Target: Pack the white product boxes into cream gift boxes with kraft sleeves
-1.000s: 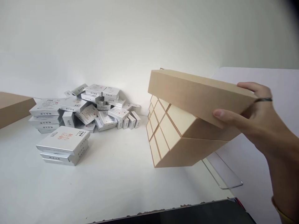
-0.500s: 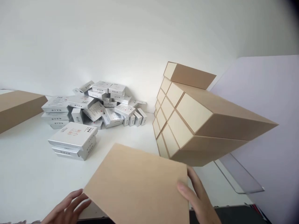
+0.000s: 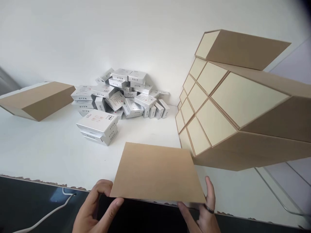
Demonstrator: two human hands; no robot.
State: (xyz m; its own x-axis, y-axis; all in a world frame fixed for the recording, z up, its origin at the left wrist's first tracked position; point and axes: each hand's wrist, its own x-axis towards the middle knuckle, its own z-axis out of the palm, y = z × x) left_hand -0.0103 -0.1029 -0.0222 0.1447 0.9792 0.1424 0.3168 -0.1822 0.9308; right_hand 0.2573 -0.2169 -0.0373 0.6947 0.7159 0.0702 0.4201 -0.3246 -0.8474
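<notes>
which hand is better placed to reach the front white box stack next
Likely the left hand, at the near left corner of the held brown box and closer to the white stack. The right hand, at the near right corner, is farther.

Twenty-plus white boxes (image 3: 97, 119), twelve-plus brown boxes (image 3: 157, 171), two grips (image 3: 93, 208)

White tabletop w/ a chipped, ragged brown front edge (image 3: 41, 182), fyi. Directly on it: a tan cardboard box (image 3: 41, 95) far L, a messy pile of silver-white printed cartons (image 3: 115, 99) mid-back, & a short neat carton stack (image 3: 97, 122) just in front. R side's got a big stack of tan boxes w/ cream ends (image 3: 240, 101), btw.
</notes>
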